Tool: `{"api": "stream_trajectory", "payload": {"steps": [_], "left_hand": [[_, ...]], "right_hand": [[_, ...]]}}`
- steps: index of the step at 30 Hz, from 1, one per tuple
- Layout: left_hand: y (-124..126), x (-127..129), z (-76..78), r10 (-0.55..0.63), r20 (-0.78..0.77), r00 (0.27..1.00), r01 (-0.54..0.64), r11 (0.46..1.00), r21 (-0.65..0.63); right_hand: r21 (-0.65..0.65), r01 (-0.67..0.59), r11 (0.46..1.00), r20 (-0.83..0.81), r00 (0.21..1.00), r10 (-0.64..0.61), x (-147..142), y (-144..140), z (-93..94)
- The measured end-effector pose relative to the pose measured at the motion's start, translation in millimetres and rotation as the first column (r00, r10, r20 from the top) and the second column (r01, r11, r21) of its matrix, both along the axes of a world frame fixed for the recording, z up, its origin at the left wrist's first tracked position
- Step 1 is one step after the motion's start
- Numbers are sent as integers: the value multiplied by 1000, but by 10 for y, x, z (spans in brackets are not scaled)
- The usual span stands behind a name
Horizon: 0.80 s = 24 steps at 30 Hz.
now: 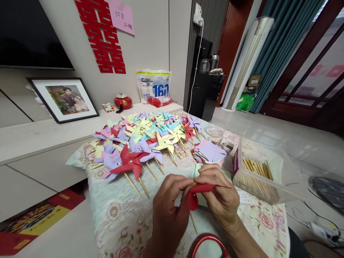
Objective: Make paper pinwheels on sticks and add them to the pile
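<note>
At the lower middle of the frame, we see both hands meeting over the flowered worktop (115, 211). The left hand (169, 211) and the right hand (221, 195) are each closed in a pinch on a red paper pinwheel (200, 193), which sits between them, touching both. Its wooden stick (192, 222) runs downward and slightly right from the paper, towards the bottom edge, nearer the left hand's palm. The fingertips hide the paper's centre, so we cannot tell whether a pin is in place. Above, to the upper left, lie finished pinwheels (139, 143); right of the hands stands a clear box of sticks (255, 175).
</note>
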<state>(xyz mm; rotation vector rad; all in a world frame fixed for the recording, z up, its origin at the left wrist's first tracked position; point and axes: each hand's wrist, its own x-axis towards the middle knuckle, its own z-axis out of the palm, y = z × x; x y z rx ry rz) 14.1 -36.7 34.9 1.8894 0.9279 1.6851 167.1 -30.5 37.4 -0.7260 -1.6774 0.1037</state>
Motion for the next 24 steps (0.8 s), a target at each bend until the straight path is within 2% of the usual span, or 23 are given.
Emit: {"api": "stream_trajectory", "payload": {"steps": [7, 12, 19, 24], "left_hand": [[-28, 2, 63, 36, -48, 998, -34, 998, 45], [-40, -1, 76, 36, -60, 998, -32, 997, 64], [-8, 18, 48, 54, 31, 998, -54, 999, -6], [8, 30, -5, 6, 124, 992, 5, 996, -87]], "right_hand": [[6, 42, 999, -7, 999, -42, 5, -5, -12], [-10, 9, 1000, 1, 1000, -9, 16, 9, -23], [-66, -52, 996, -101, 994, 46, 3, 1, -93], [-137, -70, 988, -129, 990, 52, -17, 5, -99]]}}
